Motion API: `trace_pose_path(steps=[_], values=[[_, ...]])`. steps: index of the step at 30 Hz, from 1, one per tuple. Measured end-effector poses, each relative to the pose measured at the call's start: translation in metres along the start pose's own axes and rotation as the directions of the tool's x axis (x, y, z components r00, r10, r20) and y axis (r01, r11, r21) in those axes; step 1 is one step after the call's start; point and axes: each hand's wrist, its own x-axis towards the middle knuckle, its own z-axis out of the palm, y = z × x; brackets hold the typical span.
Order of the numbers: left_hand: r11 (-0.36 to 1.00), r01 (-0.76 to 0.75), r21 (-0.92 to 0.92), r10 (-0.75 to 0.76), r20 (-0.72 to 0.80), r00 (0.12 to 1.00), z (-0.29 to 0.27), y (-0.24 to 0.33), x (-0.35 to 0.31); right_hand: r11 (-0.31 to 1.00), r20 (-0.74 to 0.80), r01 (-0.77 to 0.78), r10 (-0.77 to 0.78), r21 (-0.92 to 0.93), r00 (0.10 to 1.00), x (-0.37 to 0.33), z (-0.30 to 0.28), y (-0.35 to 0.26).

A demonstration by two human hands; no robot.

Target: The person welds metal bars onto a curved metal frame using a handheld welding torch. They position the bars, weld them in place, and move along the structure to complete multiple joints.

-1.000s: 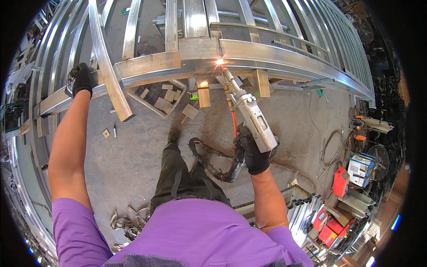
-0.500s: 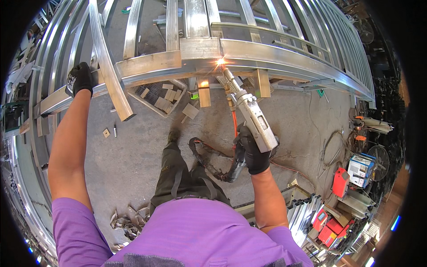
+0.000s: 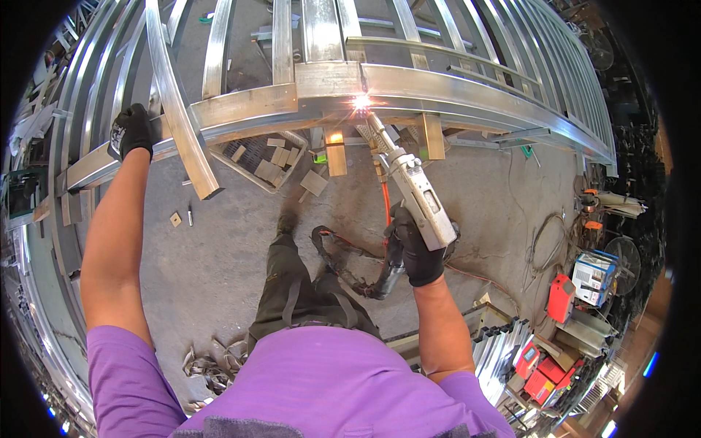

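- In the head view, our only one, we take the front rail (image 3: 453,82) of the metal frame as landmark; the handheld welding torch (image 3: 422,197) lies on its near side, slanting up so that the nozzle (image 3: 376,125) points at a bright weld spark (image 3: 361,104) on the rail's near face.
- We judge the torch rigid and moderately heavy, with the black sheathed cable (image 3: 374,283) on the rail's near side likely dragging at its tail; the rear grip seems the place to hold, well back from the rail, since the nozzle is probably hot.
- We judge the rail stiff, heavy and slick, best held far from the spark, with some care for its edges.
- Our gloved right hand (image 3: 420,257), well back from the rail on its near side, has its fingers closed around the torch's rear; the casing rises above the glove and runs forward from it toward the rail, while the grip is mostly hidden.
- Our gloved left hand (image 3: 131,133) rests at the rail's left part, left of the loose square tube (image 3: 175,109) crossing it; the fingers look curled, but we cannot tell whether they grip the rail.
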Motion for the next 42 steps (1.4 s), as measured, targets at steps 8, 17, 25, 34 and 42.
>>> trace_pose_path(steps=[8, 17, 25, 34, 42], values=[[0.999, -0.020, -0.034, 0.020, -0.017, 1.000, 0.004, -0.005, 0.005, 1.000, -0.035, 0.007, -0.007, 0.014, 0.999, 0.000, 0.002, 0.001], [0.997, -0.038, -0.067, 0.034, -0.055, 0.998, 0.017, -0.015, 0.016, 1.000, -0.055, -0.009, 0.009, 0.007, 0.998, 0.001, 0.004, -0.002], [1.000, 0.015, -0.015, -0.016, -0.030, 0.999, 0.010, -0.008, 0.011, 0.999, -0.026, 0.013, -0.014, -0.032, 1.000, -0.001, 0.003, -0.001], [1.000, 0.017, 0.002, -0.017, 0.027, 0.999, -0.003, 0.000, 0.003, 0.999, -0.036, 0.026, -0.027, -0.025, 0.999, 0.000, 0.002, 0.002], [0.999, 0.033, 0.007, -0.033, 0.021, 0.999, 0.001, 0.001, 0.003, 1.000, -0.030, -0.023, 0.023, -0.014, 0.999, -0.001, 0.001, 0.001]])
